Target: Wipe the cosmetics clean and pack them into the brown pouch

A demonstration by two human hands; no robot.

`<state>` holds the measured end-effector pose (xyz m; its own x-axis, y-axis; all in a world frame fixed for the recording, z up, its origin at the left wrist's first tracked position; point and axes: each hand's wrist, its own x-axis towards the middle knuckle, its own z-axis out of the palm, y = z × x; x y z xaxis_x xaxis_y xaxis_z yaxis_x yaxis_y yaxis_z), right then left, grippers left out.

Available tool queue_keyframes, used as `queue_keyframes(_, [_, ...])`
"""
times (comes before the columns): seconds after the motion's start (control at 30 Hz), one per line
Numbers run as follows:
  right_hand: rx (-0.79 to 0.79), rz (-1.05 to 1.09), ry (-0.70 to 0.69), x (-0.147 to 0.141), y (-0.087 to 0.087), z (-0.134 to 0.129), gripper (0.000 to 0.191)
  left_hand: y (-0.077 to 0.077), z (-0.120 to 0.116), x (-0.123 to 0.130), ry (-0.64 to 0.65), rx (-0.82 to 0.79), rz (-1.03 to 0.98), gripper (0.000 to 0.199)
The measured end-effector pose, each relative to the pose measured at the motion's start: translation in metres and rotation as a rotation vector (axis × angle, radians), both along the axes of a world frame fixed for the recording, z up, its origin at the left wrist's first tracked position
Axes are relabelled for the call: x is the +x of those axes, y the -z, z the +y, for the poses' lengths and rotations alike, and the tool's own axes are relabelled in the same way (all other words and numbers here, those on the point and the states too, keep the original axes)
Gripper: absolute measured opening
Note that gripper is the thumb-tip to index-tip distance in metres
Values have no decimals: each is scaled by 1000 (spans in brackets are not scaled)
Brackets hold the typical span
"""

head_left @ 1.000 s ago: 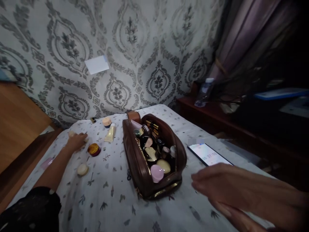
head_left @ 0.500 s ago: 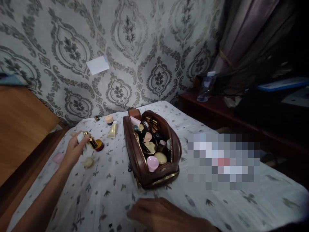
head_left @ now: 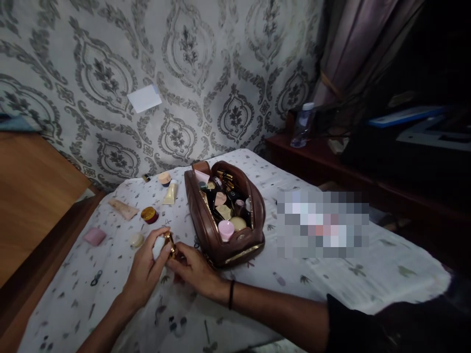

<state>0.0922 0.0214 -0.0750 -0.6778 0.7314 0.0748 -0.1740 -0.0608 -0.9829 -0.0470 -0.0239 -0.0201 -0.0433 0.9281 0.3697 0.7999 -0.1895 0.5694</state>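
Observation:
A small white bottle with a shiny gold top [head_left: 159, 247] is gripped between the thumb and fingers of my left hand [head_left: 145, 262]. The fingers of my right hand [head_left: 196, 267] pinch around its gold end, partly hiding it. Just beyond the hands, to the right, stands an unzipped brown toiletry bag [head_left: 196, 223], packed with compacts, jars and gold tubes. A pink round jar [head_left: 225, 229] lies at the bag's near end. Left of the bag are an amber-lidded jar [head_left: 149, 214], a cream-coloured round item [head_left: 136, 239] and a pale gold tube [head_left: 170, 192].
On the patterned sheet [head_left: 121, 304] also lie a pink item [head_left: 94, 236], a beige tube [head_left: 123, 209] and a peach-topped jar [head_left: 165, 179]. A wooden panel [head_left: 40, 186] borders the left. Blurred-out items [head_left: 324, 223] lie right; a clear bottle [head_left: 302, 126] stands on a dark red ledge.
My left hand has brought the white-and-gold bottle rightward and nearer to me. My right hand has risen from the near edge to meet it. A beige tube is now uncovered.

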Motion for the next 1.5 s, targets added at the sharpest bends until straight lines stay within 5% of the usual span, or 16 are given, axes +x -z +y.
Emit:
queue_keyframes(0.13, [252, -135, 24, 11, 2, -2, 21, 5, 1, -1, 103, 98, 274, 37])
queue_keyframes(0.27, [342, -178, 79, 13, 8, -3, 11, 0, 3, 4, 155, 9, 351, 32])
queue_keyframes(0.47, [386, -244, 70, 9, 17, -2, 19, -11, 5, 4, 74, -239, 50, 29])
queue_keyframes(0.77, [414, -297, 26, 11, 11, -1, 21, -4, 15, -10, 124, -408, -370, 27])
queue_keyframes(1.5, [318, -200, -38, 12, 13, -3, 10, 28, 11, 7, 16, -228, -1108, 30])
